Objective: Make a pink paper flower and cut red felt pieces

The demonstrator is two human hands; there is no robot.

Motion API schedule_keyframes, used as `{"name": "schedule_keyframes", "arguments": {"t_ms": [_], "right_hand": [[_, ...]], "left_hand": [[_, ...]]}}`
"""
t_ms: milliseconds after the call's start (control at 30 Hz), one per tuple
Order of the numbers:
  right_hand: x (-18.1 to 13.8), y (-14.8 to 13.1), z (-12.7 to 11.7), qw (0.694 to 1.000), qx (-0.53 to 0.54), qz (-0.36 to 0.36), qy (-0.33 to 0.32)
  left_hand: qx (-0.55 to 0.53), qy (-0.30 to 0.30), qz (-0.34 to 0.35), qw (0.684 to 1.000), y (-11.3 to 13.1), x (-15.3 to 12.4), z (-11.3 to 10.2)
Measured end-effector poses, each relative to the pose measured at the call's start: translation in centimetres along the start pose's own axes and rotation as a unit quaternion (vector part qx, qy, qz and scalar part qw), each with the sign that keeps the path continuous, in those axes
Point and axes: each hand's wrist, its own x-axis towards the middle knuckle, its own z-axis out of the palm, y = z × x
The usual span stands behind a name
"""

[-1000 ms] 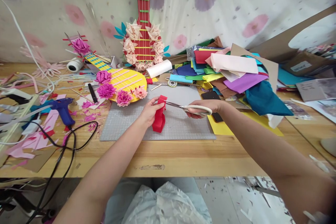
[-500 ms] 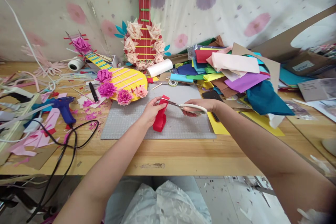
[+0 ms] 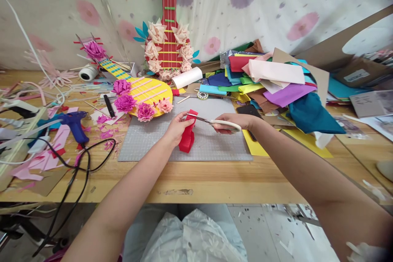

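Note:
Between the fingers and thumb of my left hand (image 3: 177, 129) is a folded strip of red crepe paper (image 3: 186, 141), its lower end hanging in a loop over the grey cutting mat (image 3: 147, 147). My right hand (image 3: 230, 122) grips a pair of scissors (image 3: 227, 125) with pale handles. The blades lie across the upper end of the red strip, right beside my left fingertips. Whether they are cutting through it I cannot tell. Behind the hands, a yellow paper guitar (image 3: 150, 94) with pink paper flowers rests partly on the mat.
A red paper guitar (image 3: 168, 55) leans against the back curtain. Coloured paper sheets (image 3: 276, 71) are heaped at the right, near a dark phone (image 3: 248, 110). On the left lie a blue glue gun (image 3: 75, 125), its black cable, pink scraps (image 3: 58, 147) and a black marker (image 3: 109, 105).
The view has shifted very slightly. Both hands, the scissors and the red strip keep almost the same positions.

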Motion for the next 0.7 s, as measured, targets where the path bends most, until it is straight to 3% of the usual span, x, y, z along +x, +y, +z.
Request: {"name": "schedule_keyframes", "arguments": {"t_ms": [333, 400, 467, 533, 600, 700], "right_hand": [[-0.5, 0.2, -0.2, 1.000, 0.004, -0.012, 0.009], [-0.8, 0.2, -0.3, 0.999, 0.013, -0.028, 0.042], [-0.8, 0.2, -0.5, 0.992, -0.006, -0.017, 0.122], [-0.2, 0.5, -0.7, 0.968, -0.088, 0.045, 0.230], [0.7, 0.9, -0.7, 0.918, -0.207, 0.127, 0.313], [2.1, 1.6, -0.6, 0.861, -0.324, 0.183, 0.347]], "left_hand": [[-0.017, -0.009, 0.014, 1.000, -0.1, 0.3, -0.9], [-0.023, 0.007, 0.022, 0.999, 0.2, 0.5, -1.7], [-0.022, 0.029, 0.023, 0.999, 0.7, 0.6, -2.4], [-0.021, 0.044, 0.016, 0.999, 1.2, 0.7, -2.9], [-0.023, 0.041, 0.013, 0.999, 1.6, 0.6, -3.2], [-0.028, 0.027, 0.018, 0.999, 1.9, 0.5, -3.4]]}}
